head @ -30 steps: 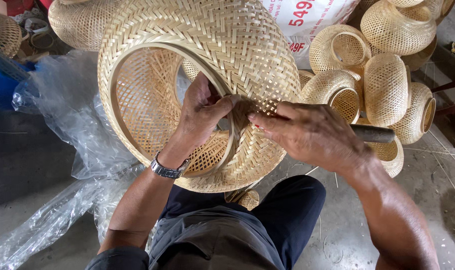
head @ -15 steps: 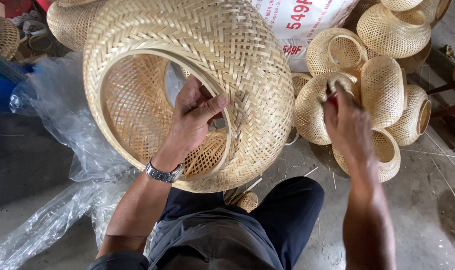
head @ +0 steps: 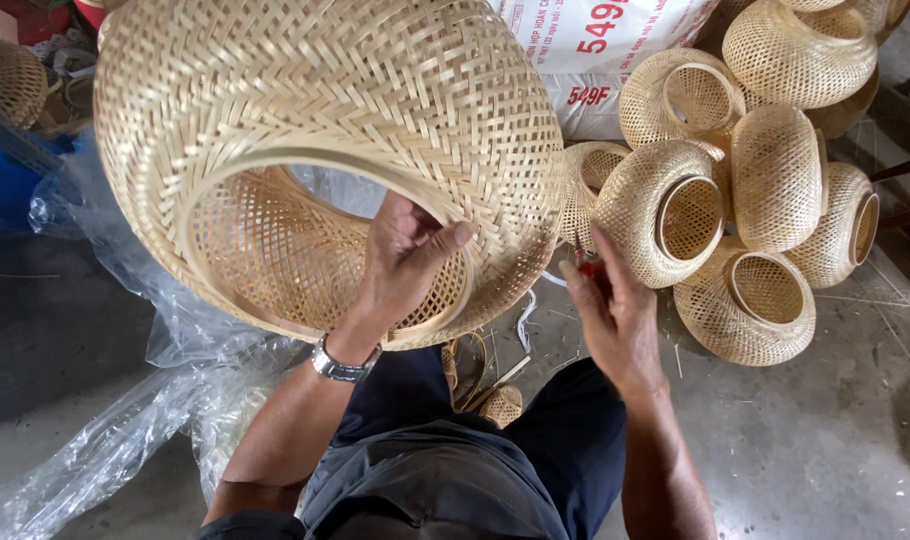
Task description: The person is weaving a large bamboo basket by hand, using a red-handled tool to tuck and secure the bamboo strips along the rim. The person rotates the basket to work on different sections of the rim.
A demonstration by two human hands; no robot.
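A large round woven bamboo basket [head: 335, 110] is held up in front of me, its open ring rim facing me. My left hand [head: 405, 260], with a metal watch [head: 343, 365] on the wrist, grips the rim from inside, thumb on the outer weave. My right hand [head: 615, 320] is just right of the basket's lower edge, apart from it. Its fingers are closed on a small red object [head: 590, 266] that is mostly hidden. My dark-trousered legs [head: 565, 450] are below.
Several smaller woven baskets [head: 775, 180] are piled at the right. A white printed sack [head: 615, 50] lies behind them. Crumpled clear plastic sheeting [head: 125, 430] covers the floor at the left, beside a blue container [head: 5, 180]. Bamboo scraps [head: 495, 385] lie between my knees.
The right hand let go of the basket, reached right toward the small baskets, and has come back near the big basket's edge holding a red object. The basket has tilted up and closer.
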